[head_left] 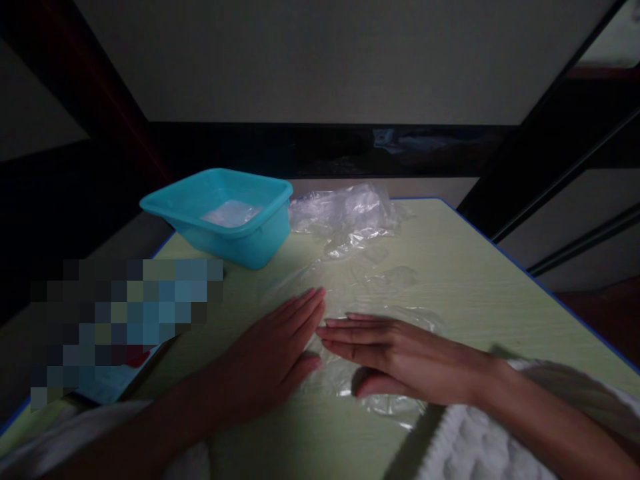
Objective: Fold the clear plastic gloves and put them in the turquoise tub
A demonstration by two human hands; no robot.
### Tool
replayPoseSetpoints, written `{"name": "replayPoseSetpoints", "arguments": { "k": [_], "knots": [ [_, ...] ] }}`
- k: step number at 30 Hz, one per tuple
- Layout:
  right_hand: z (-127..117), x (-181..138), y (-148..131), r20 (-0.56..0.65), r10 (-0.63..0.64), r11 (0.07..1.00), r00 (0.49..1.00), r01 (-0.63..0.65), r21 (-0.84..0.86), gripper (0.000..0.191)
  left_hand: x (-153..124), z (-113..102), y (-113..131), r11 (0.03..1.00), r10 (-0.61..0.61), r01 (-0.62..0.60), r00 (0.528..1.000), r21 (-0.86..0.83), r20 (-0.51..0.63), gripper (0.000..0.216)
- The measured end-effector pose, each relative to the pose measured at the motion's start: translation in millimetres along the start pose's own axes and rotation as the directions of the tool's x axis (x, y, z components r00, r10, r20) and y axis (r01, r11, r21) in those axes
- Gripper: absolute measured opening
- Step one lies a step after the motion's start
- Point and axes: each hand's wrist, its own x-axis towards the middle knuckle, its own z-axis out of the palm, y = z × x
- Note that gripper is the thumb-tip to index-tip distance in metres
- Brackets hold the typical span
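Observation:
A clear plastic bag (350, 373) lies spread on the table, partly covered by both hands. My left hand (280, 353) rests flat on its left part, fingers stretched out and side by side. From the right, my right hand (385, 347) lies across the bag, its fingers straight and pointing left, the thumb a little apart. The fingertips of the two hands almost meet. Beyond them, a crumpled heap of clear plastic bags (350, 210) sits at the table's far edge.
A turquoise basin (265, 237) stands at the far left, with a whitish flat packet (231, 213) inside. Nearer on the left lies a flat, partly pixelated item (113, 380). The pale table (480, 300) has a blue edge; dark-framed panels rise behind it.

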Motion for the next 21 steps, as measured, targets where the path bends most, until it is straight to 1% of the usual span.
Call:
{"name": "replayPoseSetpoints", "arguments": {
  "k": [4,7,11,14,17,19,21],
  "knots": [
    [-3,-4,4,0.072,0.057,0.998,0.996,-0.059,0.029,0.072,3,-4,-2,0.999,-0.003,0.000,0.997,0.048,0.074,0.064],
    [-4,-6,7,0.118,0.085,0.993,0.989,-0.095,0.074,0.079,3,-5,-3,0.997,-0.008,0.001,0.995,0.071,0.096,0.066],
    [-5,-5,10,0.136,0.061,0.989,0.989,-0.078,0.127,0.087,4,-7,-2,0.997,-0.014,0.006,0.994,0.073,0.109,0.067],
    [-5,-6,11,0.123,0.046,0.986,0.991,-0.065,0.155,0.091,4,-8,-1,0.997,-0.018,0.010,0.994,0.073,0.112,0.068],
    [-7,-9,13,0.089,0.017,0.982,0.996,-0.034,0.184,0.096,3,-7,-2,0.997,0.008,-0.012,0.998,0.075,0.057,0.068],
    [-8,-13,13,0.063,0.002,0.980,0.998,-0.015,0.200,0.097,1,-8,-3,0.996,0.037,-0.035,0.999,0.085,-0.019,0.065],
    [-11,-17,14,0.048,0.015,0.977,0.999,-0.025,0.213,0.095,-2,-9,-3,0.994,0.057,-0.049,0.994,0.098,-0.089,0.058]
  ]
}}
